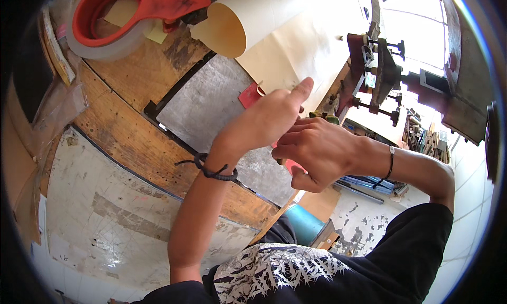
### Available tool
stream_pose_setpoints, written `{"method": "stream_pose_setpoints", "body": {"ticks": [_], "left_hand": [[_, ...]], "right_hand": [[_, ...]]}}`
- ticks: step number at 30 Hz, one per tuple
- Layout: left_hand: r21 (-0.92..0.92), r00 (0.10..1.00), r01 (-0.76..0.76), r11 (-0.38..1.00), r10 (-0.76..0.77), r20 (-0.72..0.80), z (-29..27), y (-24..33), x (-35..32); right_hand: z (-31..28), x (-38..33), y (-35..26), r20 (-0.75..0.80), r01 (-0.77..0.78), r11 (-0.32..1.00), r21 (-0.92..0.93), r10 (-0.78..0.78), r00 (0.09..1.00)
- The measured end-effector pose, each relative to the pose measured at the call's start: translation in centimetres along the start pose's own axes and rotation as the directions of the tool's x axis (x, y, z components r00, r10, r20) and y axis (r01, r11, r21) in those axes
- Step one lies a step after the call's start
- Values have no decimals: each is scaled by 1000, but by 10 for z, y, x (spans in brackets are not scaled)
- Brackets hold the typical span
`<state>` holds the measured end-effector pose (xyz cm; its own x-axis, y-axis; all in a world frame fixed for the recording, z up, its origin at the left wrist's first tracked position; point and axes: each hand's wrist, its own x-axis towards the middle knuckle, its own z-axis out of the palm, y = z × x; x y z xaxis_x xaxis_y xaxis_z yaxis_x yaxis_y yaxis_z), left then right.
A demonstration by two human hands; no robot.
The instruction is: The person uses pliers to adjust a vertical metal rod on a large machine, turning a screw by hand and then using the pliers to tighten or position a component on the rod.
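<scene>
My left hand and my right hand meet above a grey metal plate set on the wooden bench. The left thumb points up and away, while its other fingers are bent and mostly hidden behind the hand. My right fingers curl inward beside the left wrist, closed round something I cannot make out. A flat red piece shows just beyond the left hand. More red appears under the right fingers; whether it belongs to the same thing, I cannot tell. Cream paper lies beyond the hands.
A red tape dispenser with a clear tape roll sits far left, near a curled paper roll. Dark metal clamp hardware stands at the right. Below the bench edge are a teal bucket and blue lengths.
</scene>
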<state>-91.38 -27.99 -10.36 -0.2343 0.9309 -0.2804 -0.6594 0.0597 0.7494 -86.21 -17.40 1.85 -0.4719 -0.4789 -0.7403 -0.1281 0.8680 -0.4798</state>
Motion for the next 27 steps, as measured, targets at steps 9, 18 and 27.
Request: {"method": "stream_pose_setpoints", "body": {"ticks": [9,18,27], "left_hand": [[246,938,159,956,-225,265,-8,46,-20],[207,956,97,974,-148,252,10,21,-18],[107,952,107,988,-133,277,1,-5,-8]], "right_hand": [[14,-2,3,-202,59,998,9,-56,978],[19,1,9,-243,66,997,32,-56,968],[26,17,4,-170,-65,991,-121,43,984]]}}
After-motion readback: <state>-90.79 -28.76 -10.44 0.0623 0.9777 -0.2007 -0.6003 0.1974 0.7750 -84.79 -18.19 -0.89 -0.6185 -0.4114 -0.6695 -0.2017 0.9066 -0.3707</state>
